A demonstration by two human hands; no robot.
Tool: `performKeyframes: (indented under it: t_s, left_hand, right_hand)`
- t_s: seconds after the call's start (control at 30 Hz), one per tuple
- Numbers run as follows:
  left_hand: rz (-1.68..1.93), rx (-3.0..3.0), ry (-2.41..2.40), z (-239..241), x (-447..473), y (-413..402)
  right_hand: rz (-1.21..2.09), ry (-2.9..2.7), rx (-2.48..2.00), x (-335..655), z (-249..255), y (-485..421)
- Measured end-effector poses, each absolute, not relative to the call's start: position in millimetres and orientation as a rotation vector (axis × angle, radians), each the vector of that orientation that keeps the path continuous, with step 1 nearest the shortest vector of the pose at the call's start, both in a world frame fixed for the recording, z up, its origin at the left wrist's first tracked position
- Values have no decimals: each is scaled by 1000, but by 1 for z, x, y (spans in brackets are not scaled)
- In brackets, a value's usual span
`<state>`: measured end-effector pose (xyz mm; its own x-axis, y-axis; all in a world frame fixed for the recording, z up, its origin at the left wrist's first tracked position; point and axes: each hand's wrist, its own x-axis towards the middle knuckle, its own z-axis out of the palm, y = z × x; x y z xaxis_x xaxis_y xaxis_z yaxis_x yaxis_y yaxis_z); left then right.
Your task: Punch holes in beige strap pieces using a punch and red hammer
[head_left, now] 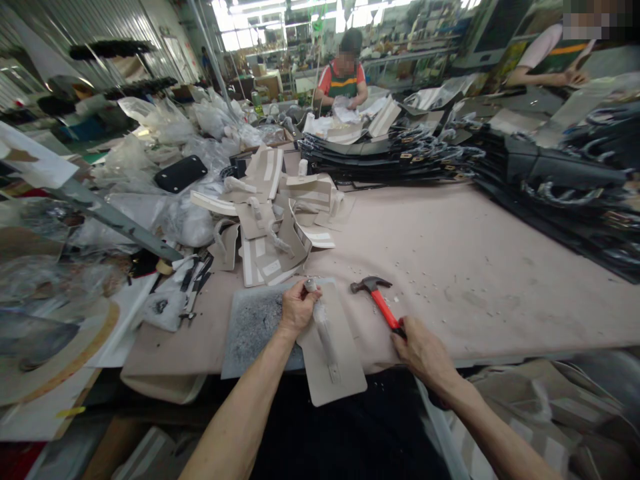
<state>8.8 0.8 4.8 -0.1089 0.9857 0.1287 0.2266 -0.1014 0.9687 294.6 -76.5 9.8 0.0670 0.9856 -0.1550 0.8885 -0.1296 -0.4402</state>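
My left hand (298, 308) is closed around the top end of a pale strap (326, 337) that runs down a beige leather panel (336, 363). The panel lies partly on a scuffed grey metal block (253, 327) at the table's near edge and hangs over it. My right hand (424, 352) grips the red handle of a claw hammer (376, 299). The hammer's dark head (369, 285) is just right of the strap's top end, close to the table surface.
A heap of beige cut pieces (273, 213) lies beyond the block. Black bags with handles (540, 167) are stacked along the right and back. Plastic-wrapped goods (165, 133) crowd the left. Two other people (344, 77) work at the far end. Small white scraps (430, 283) dot the table.
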Motion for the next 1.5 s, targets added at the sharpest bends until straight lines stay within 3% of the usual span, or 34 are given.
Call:
performKeyframes:
  t_s: [0.13, 0.23, 0.33, 0.47, 0.53, 0.63, 0.8, 1.03, 1.3, 1.4, 1.5]
  left_hand:
    - [1309, 1504, 1441, 4, 12, -5]
    - [1296, 1623, 1431, 3, 13, -9]
    - [1276, 1665, 1424, 2, 13, -10]
    - [1286, 1655, 1431, 2, 13, -9]
    - [1285, 1639, 1447, 2, 13, -8]
    - [1276, 1636, 1451, 1, 12, -8]
    - [1265, 1674, 1434, 0, 11, -7]
    - [1217, 1705, 1479, -3, 10, -6]
    - [1242, 1608, 1409, 3, 10, -7]
    - [1224, 1591, 1400, 3, 9, -6]
    - [1226, 1578, 1405, 2, 10, -6]
  right_hand:
    - [1515, -1368, -1867, 280, 25, -74]
    - [1726, -1111, -1732, 263, 50, -70]
    - [1463, -1184, -1687, 248, 77, -66]
    - [684, -1836, -1601, 237, 101, -58]
    - [530, -2108, -1585, 237, 108, -53]
    - [477, -2292, -1605, 239, 128, -45]
    - [266, -1828, -1509, 231, 160, -45]
    - [493, -2372, -1676, 243, 110, -48]
    - [490, -2246, -2006, 274, 45, -58]
    - [236, -2230, -1797, 253, 42, -66]
    - [429, -2207, -1469, 208, 52, -77]
